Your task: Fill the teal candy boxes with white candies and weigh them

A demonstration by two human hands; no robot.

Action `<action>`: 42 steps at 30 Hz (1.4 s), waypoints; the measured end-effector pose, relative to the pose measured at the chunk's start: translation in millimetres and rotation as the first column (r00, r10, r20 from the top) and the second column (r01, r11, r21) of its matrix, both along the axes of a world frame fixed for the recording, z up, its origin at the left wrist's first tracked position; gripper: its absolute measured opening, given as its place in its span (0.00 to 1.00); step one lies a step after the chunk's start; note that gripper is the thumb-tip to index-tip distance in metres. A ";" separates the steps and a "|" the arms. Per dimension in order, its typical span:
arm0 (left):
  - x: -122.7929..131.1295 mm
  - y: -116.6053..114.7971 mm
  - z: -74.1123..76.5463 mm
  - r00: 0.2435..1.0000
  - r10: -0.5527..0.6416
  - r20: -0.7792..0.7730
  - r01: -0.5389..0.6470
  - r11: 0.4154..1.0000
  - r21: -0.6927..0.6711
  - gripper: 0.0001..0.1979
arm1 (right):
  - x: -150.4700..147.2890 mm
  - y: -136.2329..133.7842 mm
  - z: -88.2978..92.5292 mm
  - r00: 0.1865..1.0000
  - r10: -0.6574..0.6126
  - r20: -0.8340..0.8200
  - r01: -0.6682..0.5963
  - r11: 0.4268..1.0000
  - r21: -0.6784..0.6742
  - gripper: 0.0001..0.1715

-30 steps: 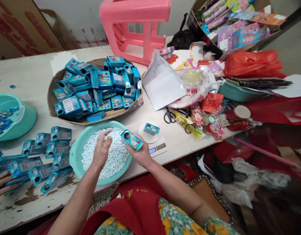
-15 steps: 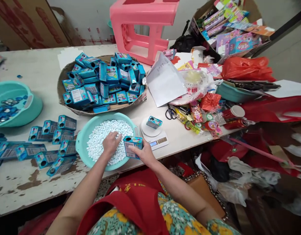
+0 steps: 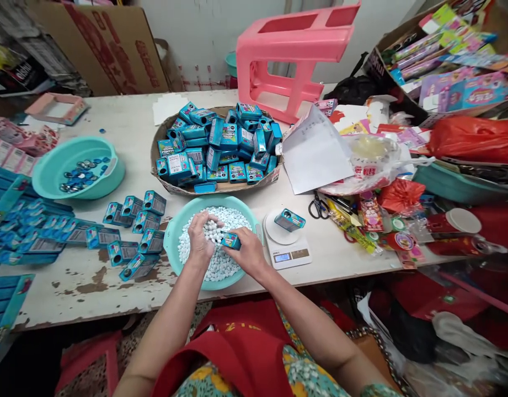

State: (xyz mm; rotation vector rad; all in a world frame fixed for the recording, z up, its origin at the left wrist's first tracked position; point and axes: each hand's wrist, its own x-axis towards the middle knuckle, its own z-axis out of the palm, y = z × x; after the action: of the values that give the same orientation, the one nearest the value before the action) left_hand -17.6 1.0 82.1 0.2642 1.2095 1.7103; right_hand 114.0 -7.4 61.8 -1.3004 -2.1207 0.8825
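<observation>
My left hand (image 3: 201, 241) is cupped around a heap of small white candies (image 3: 213, 230), raised over the teal basin (image 3: 172, 255). More of the same white candies (image 3: 223, 268) fill that basin. In my right hand (image 3: 250, 252) is a small blue candy box (image 3: 230, 240), tilted towards the left hand so the two nearly meet. Just right of the basin stands a digital scale (image 3: 290, 255), its display lit, with another blue box (image 3: 290, 220) on the round pan.
Behind the basin a cardboard tray (image 3: 187, 191) holds many blue boxes. More boxes (image 3: 146, 221) stand at left, near a second teal basin (image 3: 118, 172) with shiny blue pieces. Scissors (image 3: 319, 207), wrappers and a paper sheet (image 3: 315, 149) lie right, below a pink stool (image 3: 274, 60).
My left hand has lifted out of the candies with a handful. My right hand has brought the box inward over the basin and tilted it. The view has shifted left.
</observation>
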 end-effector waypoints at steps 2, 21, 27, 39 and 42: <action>-1.1 2.8 -3.6 0.999 0.032 -0.019 -0.032 0.999 -0.004 0.13 | -0.4 1.1 1.2 1.000 0.031 0.005 -0.031 0.999 0.009 0.20; 10.6 18.5 2.1 0.986 -0.031 -0.165 0.036 0.999 0.026 0.13 | 7.1 18.2 12.8 0.998 -0.058 -0.010 0.058 0.998 -0.029 0.18; 18.6 18.7 5.8 0.988 -0.043 -0.150 0.046 0.999 0.014 0.11 | 6.5 16.2 8.8 0.997 -0.073 -0.039 0.071 0.996 -0.052 0.18; 23.7 21.9 12.6 0.990 -0.071 -0.120 0.073 0.997 0.009 0.10 | 12.5 17.1 9.8 0.980 -0.141 -0.138 0.133 0.989 -0.067 0.19; 14.1 24.7 8.3 0.989 -0.063 -0.131 0.067 0.997 0.025 0.11 | 18.6 15.3 15.1 0.970 -0.144 -0.196 0.132 0.989 -0.073 0.19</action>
State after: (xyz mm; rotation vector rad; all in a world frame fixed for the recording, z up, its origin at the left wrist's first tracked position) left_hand -3.5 25.7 90.4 0.4339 1.2569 1.6762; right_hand 132.6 8.0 76.9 -1.3111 -1.8391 0.9804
